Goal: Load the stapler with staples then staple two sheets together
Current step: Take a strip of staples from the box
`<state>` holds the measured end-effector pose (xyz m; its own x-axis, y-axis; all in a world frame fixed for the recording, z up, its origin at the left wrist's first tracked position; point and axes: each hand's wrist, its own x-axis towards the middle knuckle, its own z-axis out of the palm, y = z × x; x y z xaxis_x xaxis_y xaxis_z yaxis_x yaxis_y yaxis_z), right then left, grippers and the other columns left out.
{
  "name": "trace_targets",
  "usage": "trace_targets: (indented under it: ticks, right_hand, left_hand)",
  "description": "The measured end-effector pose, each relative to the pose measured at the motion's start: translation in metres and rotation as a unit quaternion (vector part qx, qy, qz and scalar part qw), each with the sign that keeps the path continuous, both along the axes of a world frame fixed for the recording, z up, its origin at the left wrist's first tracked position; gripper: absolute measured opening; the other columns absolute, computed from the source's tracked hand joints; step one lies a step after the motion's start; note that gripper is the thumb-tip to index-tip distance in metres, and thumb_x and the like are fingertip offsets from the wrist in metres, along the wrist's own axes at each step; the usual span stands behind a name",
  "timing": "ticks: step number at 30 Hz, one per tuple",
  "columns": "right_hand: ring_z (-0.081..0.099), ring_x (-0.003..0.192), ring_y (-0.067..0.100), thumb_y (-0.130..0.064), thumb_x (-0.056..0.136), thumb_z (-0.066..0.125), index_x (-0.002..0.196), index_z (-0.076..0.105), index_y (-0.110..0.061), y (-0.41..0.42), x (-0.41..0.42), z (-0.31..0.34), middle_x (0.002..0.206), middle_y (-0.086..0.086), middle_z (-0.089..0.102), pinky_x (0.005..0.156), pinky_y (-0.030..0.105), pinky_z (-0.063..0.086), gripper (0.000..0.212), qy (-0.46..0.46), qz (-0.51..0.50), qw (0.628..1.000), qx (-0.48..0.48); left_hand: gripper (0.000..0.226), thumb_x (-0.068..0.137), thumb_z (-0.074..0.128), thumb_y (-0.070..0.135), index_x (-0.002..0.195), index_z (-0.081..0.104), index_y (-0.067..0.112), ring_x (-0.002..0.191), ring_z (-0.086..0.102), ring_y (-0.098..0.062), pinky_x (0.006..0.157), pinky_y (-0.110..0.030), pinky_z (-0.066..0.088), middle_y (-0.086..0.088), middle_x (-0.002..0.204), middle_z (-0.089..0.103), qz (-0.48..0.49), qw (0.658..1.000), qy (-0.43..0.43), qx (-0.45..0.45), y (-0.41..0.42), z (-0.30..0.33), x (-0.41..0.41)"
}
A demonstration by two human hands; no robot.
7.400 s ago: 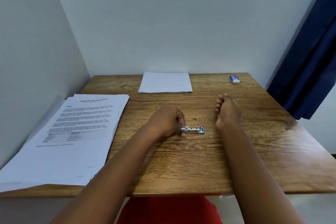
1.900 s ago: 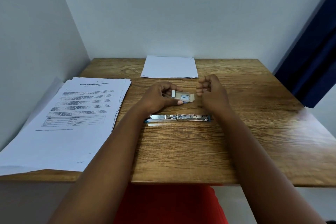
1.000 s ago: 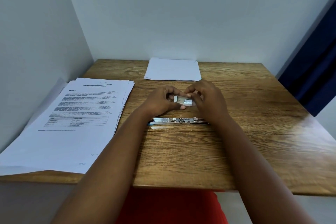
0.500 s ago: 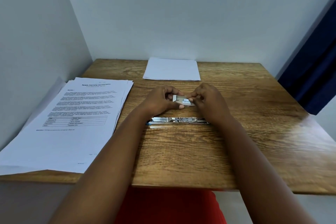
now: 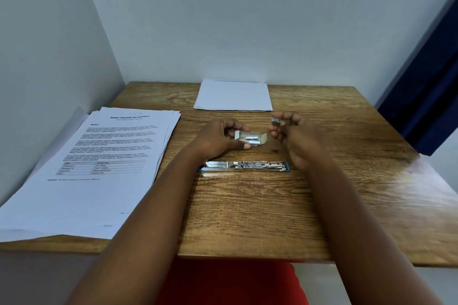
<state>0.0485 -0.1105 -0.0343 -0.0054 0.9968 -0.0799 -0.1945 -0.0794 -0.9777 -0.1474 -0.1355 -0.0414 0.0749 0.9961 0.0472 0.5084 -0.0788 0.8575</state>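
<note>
Pinched a light, brittle staple strip (image 5: 275, 121) in right hand (image 5: 295, 136) fingertips, 1 o'clock of opened stapler (image 5: 244, 166); left hand (image 5: 220, 137) gripped the staple box (image 5: 251, 138).

A square wooden table with a strong brown grain (image 5: 247, 218) fills a corner formed by two plain pale grey-white walls (image 5: 247, 20), one behind it and one along its left edge. A dark navy blue curtain (image 5: 431, 96) hangs at the far right. Soft light glares off the tabletop's right side.
</note>
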Motion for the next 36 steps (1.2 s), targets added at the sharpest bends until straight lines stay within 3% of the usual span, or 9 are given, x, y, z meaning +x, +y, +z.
trace_targets:
  ticks: [5,9,11,14,18,24,28,32,36]
  right_hand:
    - [0.066,0.08,0.022,-0.002,0.098,0.039,0.101,0.064,0.0,0.002,0.006,0.004,0.087,0.015,0.065,0.064,0.025,0.057,0.025,0.139,0.025,0.984,-0.111]
    - [0.06,0.067,0.012,-0.015,0.09,0.067,0.097,0.062,-0.01,0.001,0.002,0.004,0.083,0.008,0.066,0.062,0.023,0.051,0.011,0.04,0.06,0.993,-0.09]
    - [0.061,0.07,0.012,-0.007,0.075,0.08,0.101,0.063,-0.011,-0.001,0.001,0.002,0.093,0.009,0.069,0.063,0.025,0.052,0.03,-0.025,0.095,0.993,-0.068]
    - [0.07,0.09,0.023,0.003,0.061,0.086,0.107,0.066,-0.012,-0.006,0.0,0.0,0.104,0.012,0.07,0.075,0.037,0.061,0.053,-0.104,0.111,0.987,-0.046]
    - [0.072,0.086,0.021,0.0,0.066,0.086,0.107,0.069,-0.011,-0.008,-0.002,0.0,0.1,0.012,0.072,0.074,0.036,0.062,0.045,-0.146,0.098,0.984,-0.02]
    - [0.056,0.061,0.01,-0.008,0.078,0.08,0.105,0.068,-0.009,-0.007,-0.002,-0.001,0.067,0.0,0.062,0.056,0.022,0.052,0.03,-0.148,0.107,0.983,-0.015]
    - [0.071,0.077,0.019,-0.001,0.07,0.083,0.104,0.069,-0.012,-0.009,0.001,0.002,0.088,0.008,0.074,0.07,0.032,0.061,0.039,-0.156,0.141,0.978,-0.007]
    - [0.069,0.079,0.022,0.001,0.073,0.081,0.103,0.071,-0.013,-0.011,0.0,0.002,0.088,0.011,0.072,0.075,0.039,0.06,0.035,-0.18,0.136,0.974,0.016]
    - [0.071,0.085,0.019,-0.003,0.075,0.08,0.104,0.07,-0.014,-0.008,0.005,0.002,0.094,0.01,0.074,0.07,0.031,0.061,0.033,-0.195,0.112,0.974,0.015]
  left_hand:
    - [0.039,0.075,0.085,0.027,0.112,0.073,0.027,0.077,0.049,-0.01,0.065,-0.023,0.039,0.004,0.083,0.056,0.012,1.0,-0.022,-0.016,0.0,0.003,0.001]
    - [0.036,0.077,0.083,0.028,0.111,0.073,0.025,0.073,0.05,-0.01,0.064,-0.024,0.039,0.002,0.079,0.057,0.032,0.998,-0.046,-0.03,-0.001,0.004,0.0]
    - [0.035,0.076,0.084,0.029,0.11,0.073,0.026,0.073,0.05,-0.012,0.064,-0.025,0.039,0.0,0.078,0.058,0.031,0.998,-0.044,-0.03,-0.001,0.004,0.001]
    - [0.035,0.075,0.085,0.028,0.107,0.073,0.028,0.072,0.051,-0.013,0.065,-0.027,0.039,-0.002,0.078,0.058,0.025,0.998,-0.042,-0.027,-0.001,0.004,0.001]
    - [0.038,0.074,0.086,0.031,0.109,0.073,0.029,0.071,0.05,-0.009,0.064,-0.026,0.039,0.001,0.078,0.058,0.019,0.999,-0.028,-0.024,0.0,0.004,0.001]
    - [0.036,0.075,0.085,0.027,0.108,0.072,0.029,0.069,0.048,-0.008,0.061,-0.024,0.038,0.005,0.074,0.056,0.017,0.999,-0.024,-0.016,-0.001,0.004,0.002]
    - [0.038,0.074,0.086,0.027,0.109,0.073,0.027,0.07,0.049,-0.007,0.062,-0.022,0.039,0.007,0.076,0.057,0.014,1.0,-0.018,-0.003,-0.001,0.004,0.002]
    - [0.039,0.072,0.087,0.029,0.108,0.073,0.031,0.077,0.053,-0.009,0.07,-0.027,0.044,0.004,0.083,0.061,0.005,1.0,-0.014,0.007,-0.001,0.002,0.002]
    - [0.066,0.069,0.089,0.027,0.129,0.061,0.035,0.097,0.059,-0.011,0.078,-0.024,0.051,0.006,0.114,0.064,-0.008,1.0,-0.001,0.019,0.0,0.001,0.003]
